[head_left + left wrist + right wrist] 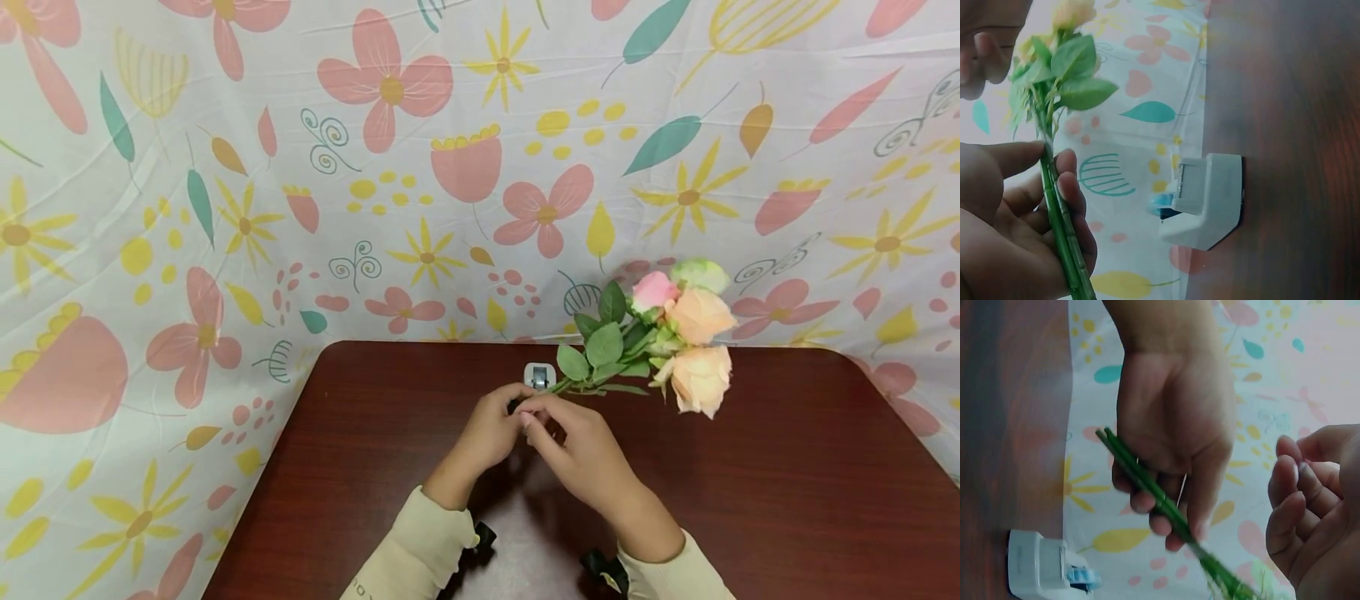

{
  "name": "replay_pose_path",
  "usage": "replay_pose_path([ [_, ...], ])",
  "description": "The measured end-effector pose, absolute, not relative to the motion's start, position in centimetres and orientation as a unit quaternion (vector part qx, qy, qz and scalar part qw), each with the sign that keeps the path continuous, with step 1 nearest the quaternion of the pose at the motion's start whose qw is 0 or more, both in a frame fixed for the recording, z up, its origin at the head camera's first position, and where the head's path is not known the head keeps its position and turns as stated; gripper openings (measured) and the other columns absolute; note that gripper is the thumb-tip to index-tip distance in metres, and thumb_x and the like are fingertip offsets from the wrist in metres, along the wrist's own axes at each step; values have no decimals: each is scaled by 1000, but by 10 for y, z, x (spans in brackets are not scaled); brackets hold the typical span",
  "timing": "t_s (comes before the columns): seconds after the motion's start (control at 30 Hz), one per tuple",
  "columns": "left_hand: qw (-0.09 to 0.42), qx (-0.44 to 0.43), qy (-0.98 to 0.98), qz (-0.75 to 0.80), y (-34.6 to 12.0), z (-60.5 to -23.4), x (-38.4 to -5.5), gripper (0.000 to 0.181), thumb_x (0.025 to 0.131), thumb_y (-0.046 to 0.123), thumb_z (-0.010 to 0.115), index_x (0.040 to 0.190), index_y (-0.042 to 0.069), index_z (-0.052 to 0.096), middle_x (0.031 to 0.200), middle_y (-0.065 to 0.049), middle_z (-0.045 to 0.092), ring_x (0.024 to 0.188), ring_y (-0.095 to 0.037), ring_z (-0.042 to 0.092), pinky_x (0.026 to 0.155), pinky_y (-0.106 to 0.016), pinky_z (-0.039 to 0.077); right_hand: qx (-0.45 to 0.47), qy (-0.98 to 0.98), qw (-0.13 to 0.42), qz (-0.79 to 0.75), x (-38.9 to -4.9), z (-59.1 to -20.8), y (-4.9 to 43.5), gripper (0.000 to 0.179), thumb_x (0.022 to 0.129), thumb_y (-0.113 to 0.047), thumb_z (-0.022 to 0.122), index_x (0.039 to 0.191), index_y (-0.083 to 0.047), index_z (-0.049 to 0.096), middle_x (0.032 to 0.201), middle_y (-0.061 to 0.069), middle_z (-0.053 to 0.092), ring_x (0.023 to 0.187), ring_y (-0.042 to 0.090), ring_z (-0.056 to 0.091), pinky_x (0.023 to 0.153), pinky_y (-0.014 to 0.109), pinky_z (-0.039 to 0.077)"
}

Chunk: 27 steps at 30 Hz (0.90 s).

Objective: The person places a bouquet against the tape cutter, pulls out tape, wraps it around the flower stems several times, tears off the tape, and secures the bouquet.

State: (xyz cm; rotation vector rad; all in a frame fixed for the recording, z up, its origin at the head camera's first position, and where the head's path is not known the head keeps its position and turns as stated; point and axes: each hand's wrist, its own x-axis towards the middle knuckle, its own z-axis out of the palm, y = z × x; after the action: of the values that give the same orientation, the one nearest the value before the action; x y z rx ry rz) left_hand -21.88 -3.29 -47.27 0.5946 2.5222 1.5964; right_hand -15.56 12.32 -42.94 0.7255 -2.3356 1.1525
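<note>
My left hand (487, 429) grips the green stems (1147, 484) of an artificial flower bunch, thumb pressed on them from one side and fingers curled round the other. A shiny clear band (1047, 142), which looks like tape, lies round the stems by the thumb tip. Peach, pink and pale green blooms (701, 317) and leaves (603, 346) point to the right in the head view. Close beside the stems is my right hand (588, 450), its fingers curled and thumb tip meeting a fingertip (1291, 450). I see nothing between them; anything thin there cannot be made out.
A white tape dispenser (1210, 200) with a bluish roll stands on the dark red-brown table (810, 467), just beyond the left hand. Floral cloth (465, 167) hangs along the table's back edge and left side. Black straps (483, 537) show at the wrists.
</note>
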Motion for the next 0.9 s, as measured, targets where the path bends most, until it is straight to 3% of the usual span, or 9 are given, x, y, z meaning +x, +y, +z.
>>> replay_pose_path([
  [0.17,38,179,819,543,-34,-467,-216,25,105,35,55,119,19,69,97,-2,69,74,-7,54,70,-24,47,210,-838,227,449,-162,-429,132,8,98,-8,66,101,-14,70,72,-11,58,59,-1,49,54,22,43],
  [0.23,32,178,817,548,-34,-465,-215,26,105,36,55,117,19,69,99,-4,69,73,-9,54,69,-25,47,177,-843,207,464,-164,-429,135,6,101,-13,63,98,-15,68,70,-7,59,56,2,48,52,23,42],
  [0.37,23,173,809,561,-34,-461,-213,23,105,35,56,114,19,69,99,-4,69,74,-12,54,69,-26,47,109,-855,153,484,-168,-428,141,19,105,-27,57,93,-13,63,68,0,62,57,9,55,52,26,46],
  [0.47,17,171,803,571,-33,-457,-210,22,104,33,57,115,18,70,104,-3,70,86,-10,58,75,-26,48,74,-863,117,485,-172,-429,146,24,105,-32,57,95,-12,64,71,0,65,61,12,59,54,27,47],
  [0.7,11,180,788,589,-31,-450,-206,23,104,29,58,116,13,70,98,-12,70,84,-11,61,70,-23,50,64,-847,57,525,-181,-435,150,30,104,-34,57,119,-10,69,85,4,66,70,13,62,62,28,50],
  [0.9,35,191,766,612,-29,-448,-203,22,103,27,60,117,11,69,94,-16,69,80,-11,65,71,-25,57,62,-783,47,617,-186,-439,148,26,103,-26,60,111,-2,68,83,8,60,67,19,59,59,27,50],
])
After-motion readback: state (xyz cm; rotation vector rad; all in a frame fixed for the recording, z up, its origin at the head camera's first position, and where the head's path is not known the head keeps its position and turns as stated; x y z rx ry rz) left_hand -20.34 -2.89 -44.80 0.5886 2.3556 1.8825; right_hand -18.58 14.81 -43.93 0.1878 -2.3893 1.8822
